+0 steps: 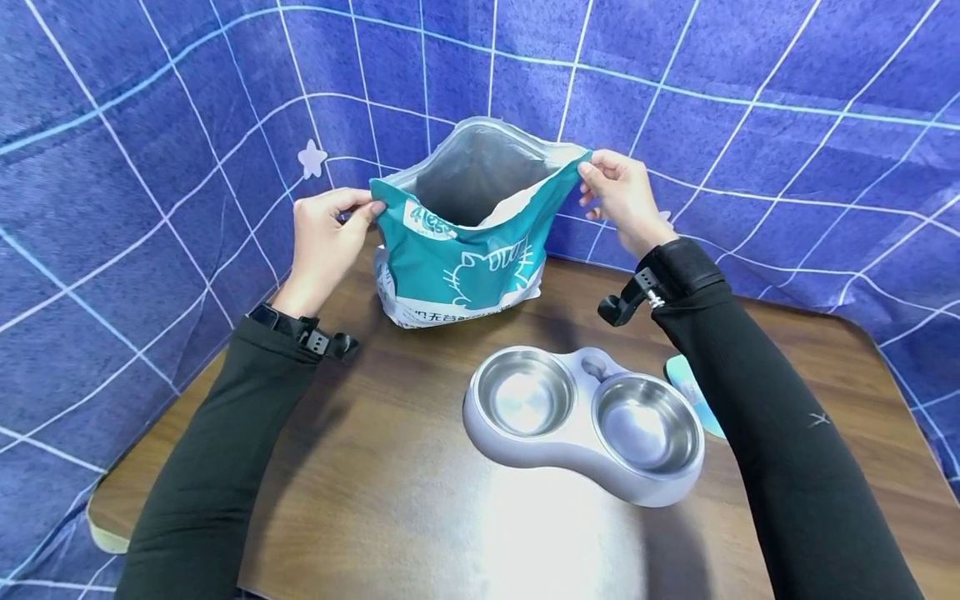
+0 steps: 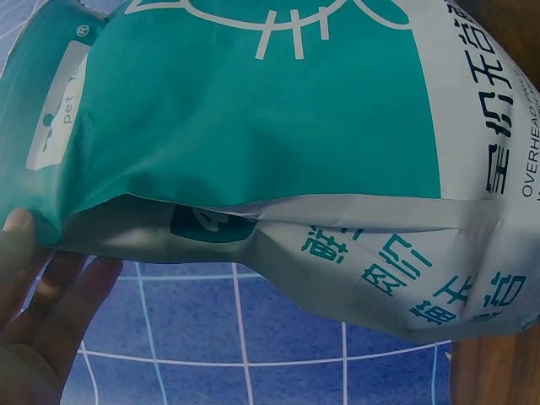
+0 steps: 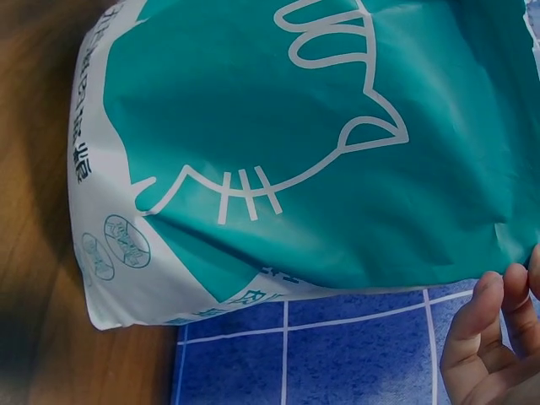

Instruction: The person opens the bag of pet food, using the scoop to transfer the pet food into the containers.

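A teal and white pet food bag [image 1: 459,265] with a cat outline stands upright at the back of the brown table [image 1: 390,492], its mouth pulled wide so the silver lining shows. My left hand [image 1: 327,237] pinches the bag's left top corner. My right hand [image 1: 617,193] pinches the right top corner. The left wrist view shows the bag [image 2: 278,126] close up with my left hand [image 2: 38,312] at its edge. The bag [image 3: 287,143] also fills the right wrist view, with my fingertips [image 3: 485,329] at the lower right.
A grey double feeder [image 1: 585,421] with two empty steel bowls sits in front of the bag, right of centre. A pale teal object [image 1: 693,392] lies partly hidden behind my right forearm. Blue checked cloth [image 1: 135,167] walls the table on three sides.
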A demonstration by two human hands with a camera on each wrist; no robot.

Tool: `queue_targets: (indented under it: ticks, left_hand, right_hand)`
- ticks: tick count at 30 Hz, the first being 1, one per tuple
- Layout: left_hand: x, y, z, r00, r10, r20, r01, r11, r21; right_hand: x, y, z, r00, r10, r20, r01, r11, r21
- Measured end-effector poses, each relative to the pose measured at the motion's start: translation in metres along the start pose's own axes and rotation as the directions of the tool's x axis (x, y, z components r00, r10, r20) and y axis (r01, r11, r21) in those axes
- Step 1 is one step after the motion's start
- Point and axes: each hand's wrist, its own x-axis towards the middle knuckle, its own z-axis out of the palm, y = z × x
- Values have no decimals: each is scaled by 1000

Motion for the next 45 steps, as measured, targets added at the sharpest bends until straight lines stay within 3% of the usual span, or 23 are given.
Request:
queue_targets:
  ticks: [12,24,35,45]
  left_hand:
    - [-13,10,-7,1000,19,16,-19,999,-47]
    - [-28,21,-9,992,122,29,-121,992,-46]
    - [-50,38,-7,994,113,-15,-114,988,-103]
    - [-63,51,-12,986,167,15,-164,978,-129]
  right_hand:
    - [-18,0,-6,999,29,43,-30,999,14]
    - [-37,5,-21,994,24,107,-27,999,26]
    - [-61,12,-34,987,-33,158,27,999,43]
    - [-77,18,-43,965,-130,229,133,991,2]
